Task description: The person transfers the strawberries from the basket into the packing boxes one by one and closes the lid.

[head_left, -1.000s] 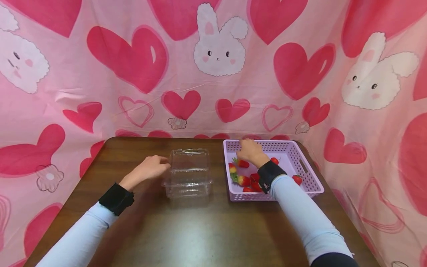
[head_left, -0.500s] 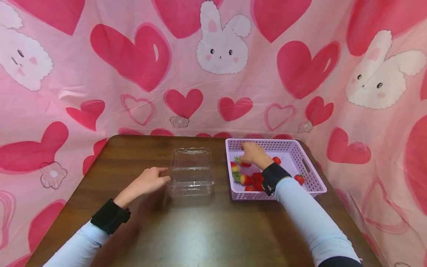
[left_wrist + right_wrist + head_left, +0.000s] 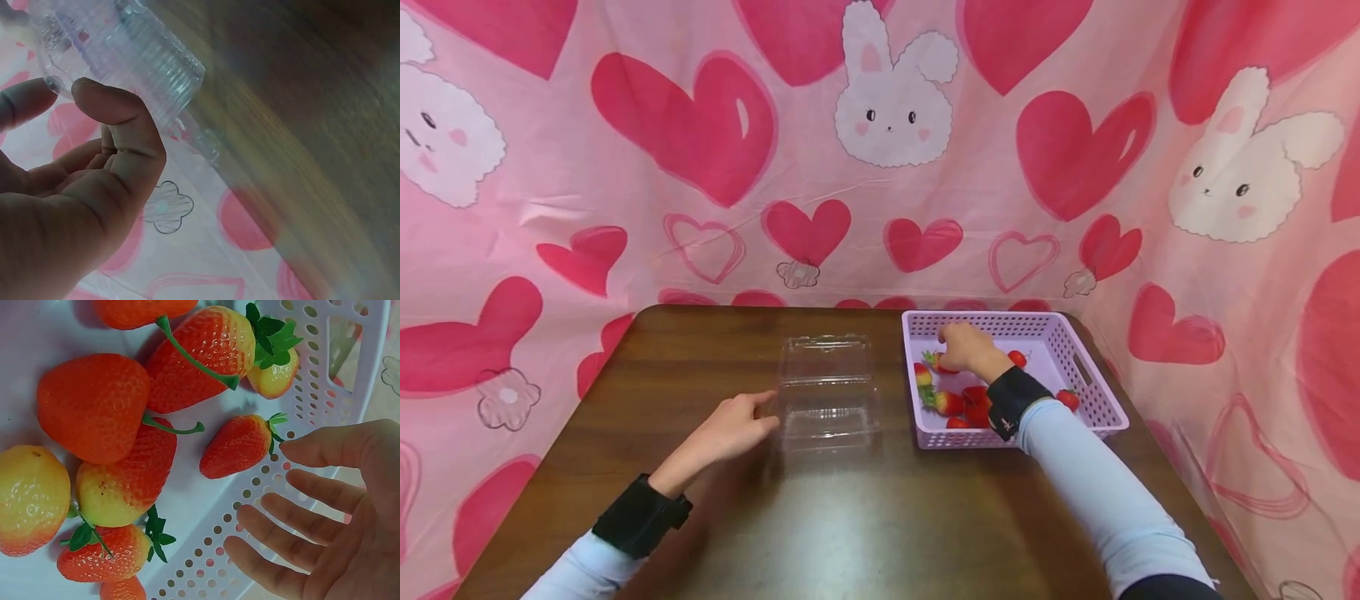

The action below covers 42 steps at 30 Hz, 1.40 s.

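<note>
1. Left hand sat at the clear container's left edge, thumb and index apart, likely to steady it (couldn't tell if fingertips made contact).
2. Right hand was over the purple basket, fingers spread, gripping nothing; thumb tip just beside a small strawberry's leaves.
3. Container stood left of basket on the table, probably giving each hand its own side.
4. Basket walls presumably kept the fruit from rolling.

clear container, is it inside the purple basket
No, the head view shows the clear container apart from the purple basket, to its left.
</note>
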Each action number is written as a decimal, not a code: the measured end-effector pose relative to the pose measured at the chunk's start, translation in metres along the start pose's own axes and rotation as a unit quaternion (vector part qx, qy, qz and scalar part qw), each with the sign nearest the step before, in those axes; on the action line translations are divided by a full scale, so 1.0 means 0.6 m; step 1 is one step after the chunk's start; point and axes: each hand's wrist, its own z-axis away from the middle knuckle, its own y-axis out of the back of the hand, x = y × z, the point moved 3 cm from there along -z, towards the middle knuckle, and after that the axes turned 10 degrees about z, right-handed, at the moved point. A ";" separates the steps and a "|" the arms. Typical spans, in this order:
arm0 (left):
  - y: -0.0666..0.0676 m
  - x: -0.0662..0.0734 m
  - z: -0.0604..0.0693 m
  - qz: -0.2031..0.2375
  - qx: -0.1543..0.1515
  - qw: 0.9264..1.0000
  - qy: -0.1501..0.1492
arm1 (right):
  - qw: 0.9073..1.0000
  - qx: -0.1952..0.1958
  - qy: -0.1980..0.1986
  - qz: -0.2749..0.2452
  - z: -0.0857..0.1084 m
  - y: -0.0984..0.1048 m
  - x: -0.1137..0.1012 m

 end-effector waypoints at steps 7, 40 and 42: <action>-0.011 0.004 0.008 0.001 -0.003 1.000 0.003 | 1.000 -0.004 0.006 0.005 0.002 0.002 -0.003; -0.032 0.000 0.018 0.012 -0.022 0.999 -0.025 | 0.997 -0.080 -0.002 -0.001 0.003 -0.004 -0.014; -0.033 -0.001 0.019 0.011 -0.022 0.999 -0.029 | 0.996 -0.087 -0.001 -0.001 0.003 -0.005 -0.015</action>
